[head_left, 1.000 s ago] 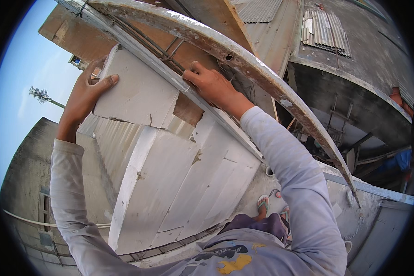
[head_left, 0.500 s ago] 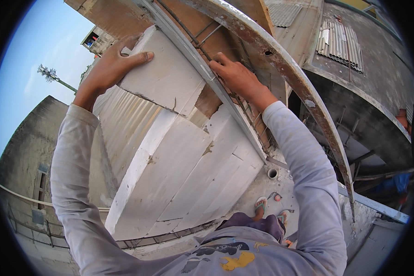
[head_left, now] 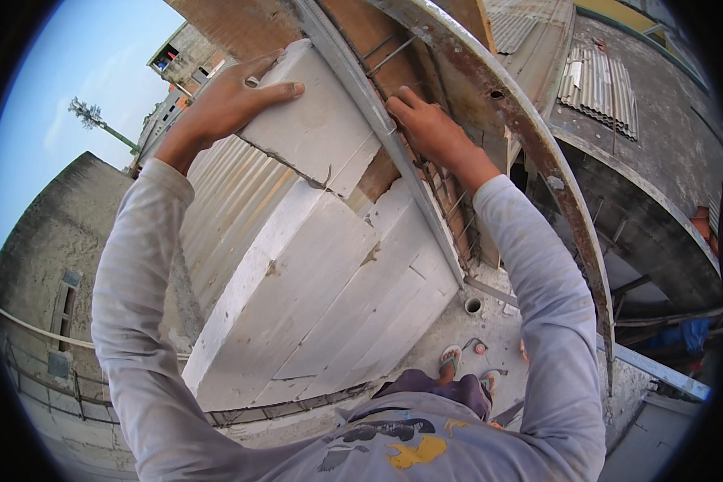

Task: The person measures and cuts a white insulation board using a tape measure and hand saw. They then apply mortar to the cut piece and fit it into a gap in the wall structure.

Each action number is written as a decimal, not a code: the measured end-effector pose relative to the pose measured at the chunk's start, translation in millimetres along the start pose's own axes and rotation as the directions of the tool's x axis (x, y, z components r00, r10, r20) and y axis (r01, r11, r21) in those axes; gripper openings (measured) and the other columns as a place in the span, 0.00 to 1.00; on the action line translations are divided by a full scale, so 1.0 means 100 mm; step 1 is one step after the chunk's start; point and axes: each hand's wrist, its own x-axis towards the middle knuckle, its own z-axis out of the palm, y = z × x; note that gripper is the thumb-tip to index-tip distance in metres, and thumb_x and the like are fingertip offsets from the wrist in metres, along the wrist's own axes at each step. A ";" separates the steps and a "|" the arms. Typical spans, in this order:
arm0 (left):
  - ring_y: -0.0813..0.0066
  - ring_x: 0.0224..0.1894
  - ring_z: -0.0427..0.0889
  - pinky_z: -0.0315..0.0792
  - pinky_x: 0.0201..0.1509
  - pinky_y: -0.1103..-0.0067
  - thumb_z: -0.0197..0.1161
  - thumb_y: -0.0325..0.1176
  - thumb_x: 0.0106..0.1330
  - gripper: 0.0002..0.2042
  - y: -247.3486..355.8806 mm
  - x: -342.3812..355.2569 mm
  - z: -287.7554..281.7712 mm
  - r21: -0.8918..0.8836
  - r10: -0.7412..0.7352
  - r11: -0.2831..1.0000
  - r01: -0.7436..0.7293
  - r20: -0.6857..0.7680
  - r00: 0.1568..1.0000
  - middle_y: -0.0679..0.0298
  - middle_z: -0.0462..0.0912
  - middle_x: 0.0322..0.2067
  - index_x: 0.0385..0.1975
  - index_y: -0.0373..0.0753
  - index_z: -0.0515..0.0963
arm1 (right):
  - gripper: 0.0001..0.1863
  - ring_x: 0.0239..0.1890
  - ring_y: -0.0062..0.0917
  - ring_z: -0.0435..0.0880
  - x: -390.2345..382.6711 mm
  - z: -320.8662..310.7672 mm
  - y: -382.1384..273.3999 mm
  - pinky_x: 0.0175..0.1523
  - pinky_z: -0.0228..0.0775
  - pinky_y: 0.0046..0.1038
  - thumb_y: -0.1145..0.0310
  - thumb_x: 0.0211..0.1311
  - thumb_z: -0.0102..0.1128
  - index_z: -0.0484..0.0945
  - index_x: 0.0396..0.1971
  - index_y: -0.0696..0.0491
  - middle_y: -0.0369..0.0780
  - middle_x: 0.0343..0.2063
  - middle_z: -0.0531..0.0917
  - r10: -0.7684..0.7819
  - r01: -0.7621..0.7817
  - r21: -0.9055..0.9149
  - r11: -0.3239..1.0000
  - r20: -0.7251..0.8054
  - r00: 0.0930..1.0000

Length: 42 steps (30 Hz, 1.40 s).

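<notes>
My left hand (head_left: 237, 100) grips a pale grey lightweight block (head_left: 313, 120) at its outer end, thumb on the near face, the other fingers mostly hidden behind it. The block sits on top of a wall of similar pale blocks (head_left: 297, 281), with a rough gap under its inner corner. Along the block's inner end runs a long metal channel (head_left: 352, 68). My right hand (head_left: 435, 135) is closed at the channel's far edge, fingertips curled against it, beside thin steel rebar (head_left: 443, 195). Part of its grip is hidden.
A rusty curved metal beam (head_left: 530, 136) arches past my right forearm. Brown boards (head_left: 233, 24) stand behind the block. Corrugated sheets (head_left: 237, 185) lie beyond the wall. Below, near my sandalled feet, a pipe end (head_left: 473, 306) pokes from the concrete floor. A neighbouring roof (head_left: 667, 120) is at right.
The view has shifted, so the block, channel and both hands appear farther right. Both hands keep their holds, and the block stays beside the channel.
</notes>
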 end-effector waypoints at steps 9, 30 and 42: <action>0.54 0.53 0.87 0.79 0.58 0.68 0.69 0.63 0.62 0.48 0.02 0.00 0.17 -0.019 0.015 1.000 -0.014 0.046 0.999 0.40 0.83 0.57 0.74 0.32 0.66 | 0.20 0.46 0.52 0.83 -0.03 0.05 0.03 0.51 0.76 0.51 0.81 0.61 0.60 0.68 0.53 0.54 0.45 0.52 0.74 -0.001 0.001 -0.025 1.000 -0.009 1.000; 0.49 0.62 0.81 0.74 0.66 0.66 0.70 0.62 0.61 0.50 -0.13 0.09 0.37 0.078 0.108 0.991 -0.112 0.047 0.993 0.39 0.78 0.63 0.73 0.25 0.65 | 0.17 0.44 0.50 0.84 -0.01 0.12 0.00 0.49 0.77 0.48 0.80 0.64 0.55 0.67 0.51 0.53 0.48 0.51 0.74 -0.020 0.010 -0.169 0.986 -0.055 0.998; 0.47 0.70 0.75 0.66 0.74 0.66 0.68 0.66 0.58 0.51 0.02 0.04 0.54 0.094 0.096 0.990 -0.104 0.091 0.991 0.41 0.74 0.68 0.72 0.27 0.67 | 0.15 0.40 0.51 0.87 -0.01 0.15 0.03 0.46 0.80 0.50 0.77 0.67 0.54 0.67 0.51 0.51 0.48 0.51 0.75 -0.009 -0.003 -0.194 0.981 -0.058 0.998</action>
